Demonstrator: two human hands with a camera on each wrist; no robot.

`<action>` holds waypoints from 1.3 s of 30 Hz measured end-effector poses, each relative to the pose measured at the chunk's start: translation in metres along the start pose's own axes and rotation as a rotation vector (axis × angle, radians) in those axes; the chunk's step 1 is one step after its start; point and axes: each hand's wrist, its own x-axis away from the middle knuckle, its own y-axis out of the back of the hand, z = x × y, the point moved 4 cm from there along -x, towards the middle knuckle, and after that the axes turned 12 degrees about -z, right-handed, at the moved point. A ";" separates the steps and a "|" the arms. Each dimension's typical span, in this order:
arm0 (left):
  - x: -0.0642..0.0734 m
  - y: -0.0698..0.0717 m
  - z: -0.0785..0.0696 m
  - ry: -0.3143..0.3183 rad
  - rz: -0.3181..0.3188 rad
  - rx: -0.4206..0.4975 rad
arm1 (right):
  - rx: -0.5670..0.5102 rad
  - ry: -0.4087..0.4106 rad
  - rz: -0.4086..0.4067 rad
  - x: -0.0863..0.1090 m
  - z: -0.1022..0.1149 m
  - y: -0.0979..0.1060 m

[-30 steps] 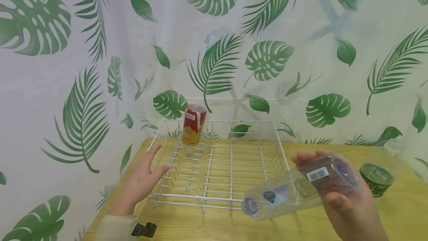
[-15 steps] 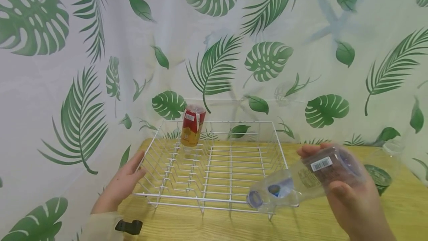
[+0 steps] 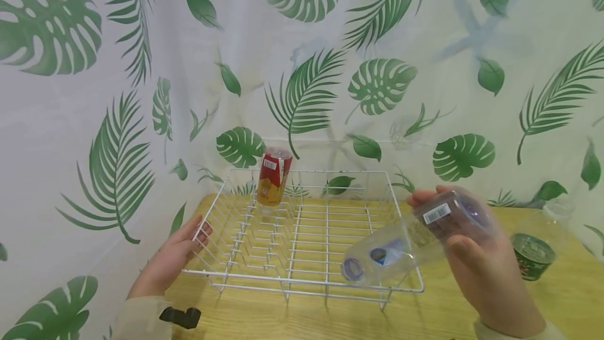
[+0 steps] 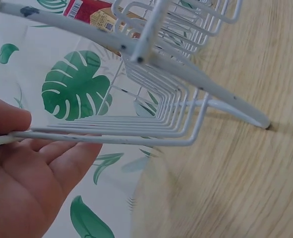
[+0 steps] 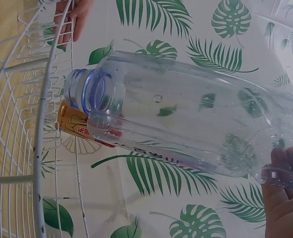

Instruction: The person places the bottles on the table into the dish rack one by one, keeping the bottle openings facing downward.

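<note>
A clear, empty-looking plastic bottle (image 3: pixel 422 232) with a brown label and a blue-ringed neck lies on a slant over the front right corner of a white wire dish rack (image 3: pixel 288 280). Its neck points down and left, into the space above the rack; whether it touches the wires is hard to tell through the clear plastic.

The right hand (image 3: pixel 491 282) grasps the bottle round its base end, thumb on the near side and fingers behind, so the bottle extends forward from the palm. Holding it there probably leaves the neck free to be aimed between the wires.

The left hand (image 3: pixel 174 256) pinches the rack's left rim, the wire running between thumb and fingers, which likely steadies the rack; the bottle is well apart from this hand, across at the opposite side.

A red-and-yellow cylindrical can (image 3: pixel 273 178) stands roughly upright near the rack's back left corner, perhaps supported by the wires there. Toward the right edge of the yellowish wooden table (image 3: pixel 264 324), behind the right hand, sit a short, round green tin (image 3: pixel 533 261) and a second clear bottle (image 3: pixel 558 211).
</note>
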 end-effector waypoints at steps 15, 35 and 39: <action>0.005 -0.001 0.000 -0.002 0.012 0.002 | 0.122 -0.026 -0.045 -0.034 -0.033 -0.022; 0.002 -0.003 0.004 0.002 0.007 0.017 | 0.595 -0.242 -0.110 -0.110 -0.145 -0.061; 0.003 -0.003 0.002 -0.006 0.020 0.022 | 0.638 -0.294 -0.110 -0.122 -0.172 -0.065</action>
